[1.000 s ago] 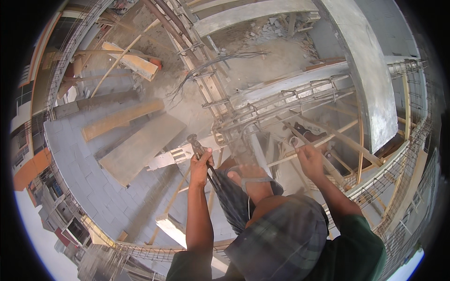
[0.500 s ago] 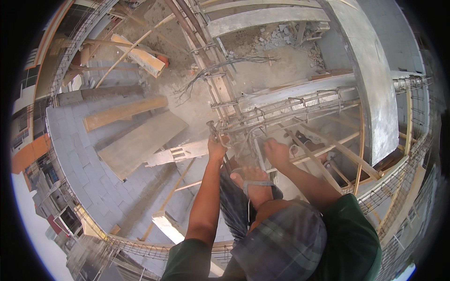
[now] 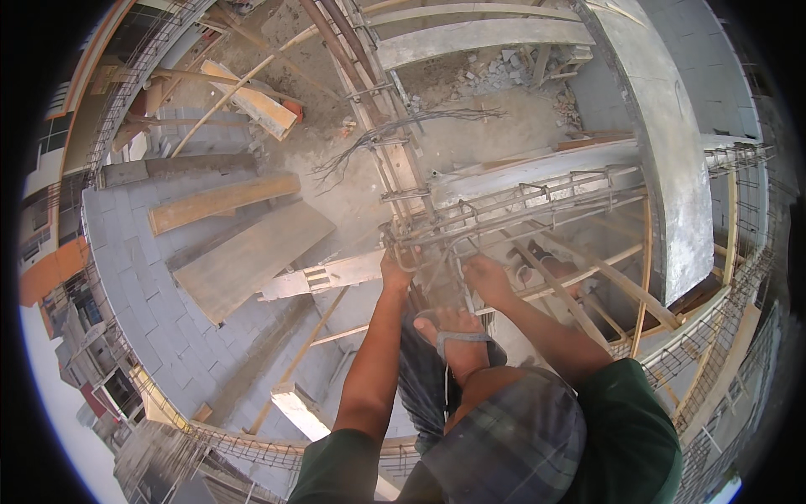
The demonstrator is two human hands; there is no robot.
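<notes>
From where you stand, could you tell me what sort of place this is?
Most likely an upper level of a building under construction. Both hands, left hand and right hand, are at a steel rebar cage, with bare concrete beams and loose timber planks on a grey block slab below.

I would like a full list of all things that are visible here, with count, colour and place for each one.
rebar cage: one, rusty grey, centre, lying across, both hands at its near end
vertical rebar column: one, rusty brown, top centre
wooden planks: two large, pale brown, left, on the grey block floor
grey block floor: one, grey, left side
concrete beam: one, grey, right side
loose wire bundle: one, dark, upper centre on the dusty ground
rubble pile: one, grey, top
sandal: one, dark strap, on the foot below the hands
left hand: one, gripping the cage bars
right hand: one, on the cage bars
</notes>
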